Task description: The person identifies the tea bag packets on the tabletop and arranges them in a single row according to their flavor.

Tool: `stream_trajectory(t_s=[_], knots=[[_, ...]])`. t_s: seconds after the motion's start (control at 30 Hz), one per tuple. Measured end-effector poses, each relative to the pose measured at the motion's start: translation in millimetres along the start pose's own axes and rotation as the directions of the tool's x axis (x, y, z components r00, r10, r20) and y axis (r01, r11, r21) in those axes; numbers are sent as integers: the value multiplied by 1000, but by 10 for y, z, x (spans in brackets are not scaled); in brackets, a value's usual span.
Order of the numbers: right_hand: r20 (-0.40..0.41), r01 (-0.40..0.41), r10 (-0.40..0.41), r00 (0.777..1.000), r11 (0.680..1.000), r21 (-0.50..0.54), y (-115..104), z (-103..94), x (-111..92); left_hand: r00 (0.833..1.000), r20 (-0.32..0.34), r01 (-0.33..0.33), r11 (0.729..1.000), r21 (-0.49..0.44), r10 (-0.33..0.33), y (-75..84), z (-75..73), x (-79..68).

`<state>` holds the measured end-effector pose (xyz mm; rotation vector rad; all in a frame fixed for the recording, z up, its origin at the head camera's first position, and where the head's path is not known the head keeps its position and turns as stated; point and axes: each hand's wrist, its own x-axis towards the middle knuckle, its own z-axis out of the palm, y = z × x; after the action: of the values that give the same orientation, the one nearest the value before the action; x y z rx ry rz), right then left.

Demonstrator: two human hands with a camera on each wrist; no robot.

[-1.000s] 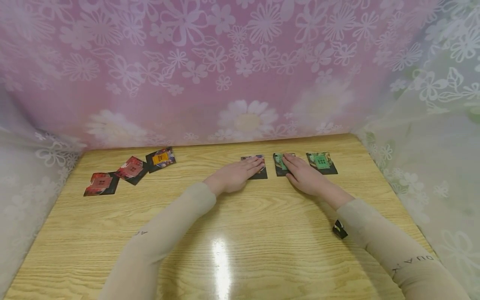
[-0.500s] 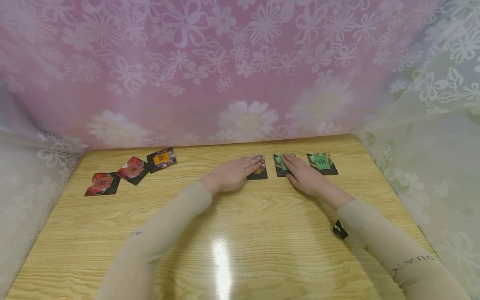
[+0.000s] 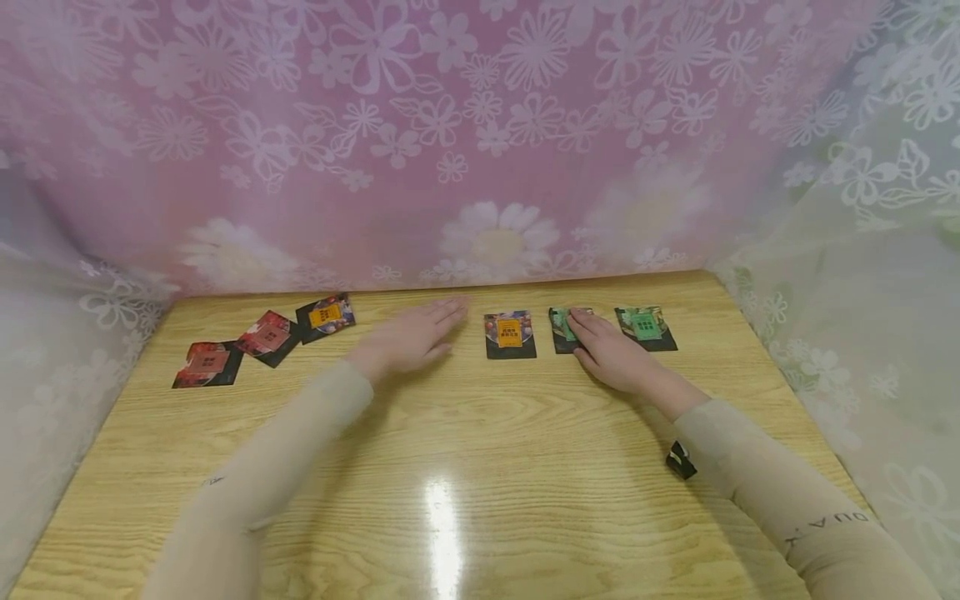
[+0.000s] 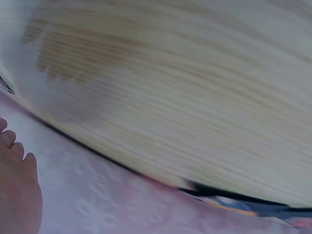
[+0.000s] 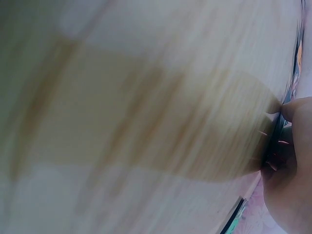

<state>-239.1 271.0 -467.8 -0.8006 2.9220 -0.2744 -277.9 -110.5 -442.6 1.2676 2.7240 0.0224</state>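
Observation:
In the head view my right hand (image 3: 611, 354) lies with extended fingers on a green-labelled sachet (image 3: 561, 333), covering part of it. My left hand (image 3: 412, 337) is over the table to the left of an orange-labelled sachet (image 3: 509, 335), fingers stretched out and holding nothing. Another green-labelled sachet (image 3: 646, 327) lies flat to the right of the touched one. The left wrist view has my left hand (image 4: 19, 190) at its lower left, above the wood. At the right wrist view's edge, my right hand (image 5: 287, 165) meets a dark sachet edge (image 5: 275, 134).
On the left of the wooden table (image 3: 375, 500) lie two red-labelled sachets (image 3: 204, 363) and an orange-labelled one (image 3: 325, 317), touching or nearly so. A small black piece (image 3: 680, 460) sits beside the right sleeve. A pink flowered curtain (image 3: 337, 183) borders the table's far edge.
My left hand has come off the orange-labelled sachet and moved left, so that sachet is now fully visible. The right hand stays on the green-labelled sachet.

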Motion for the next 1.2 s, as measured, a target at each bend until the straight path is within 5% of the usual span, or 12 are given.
stream_trajectory(t_s=[0.43, 0.7, 1.0, 1.2], knots=[[9, 3, -3, 1000, 1000, -3, -10, -3, 0, 982, 3, 186, 980, 67, -187, -595, 26, -700], [9, -3, 3, 1000, 1000, -12, -4, 9, 0, 965, 14, 258, 962, 88, -260, -814, 60, -1093], [12, -7, 7, 1000, 1000, -13, 5, 7, -17, 931, 86, 353, 935, 26, -354, -949, 45, -1268], [10, -3, 3, 1000, 1000, -10, -3, -2, -23, 932, 83, 348, 935, 59, -352, -963, 80, -1272]])
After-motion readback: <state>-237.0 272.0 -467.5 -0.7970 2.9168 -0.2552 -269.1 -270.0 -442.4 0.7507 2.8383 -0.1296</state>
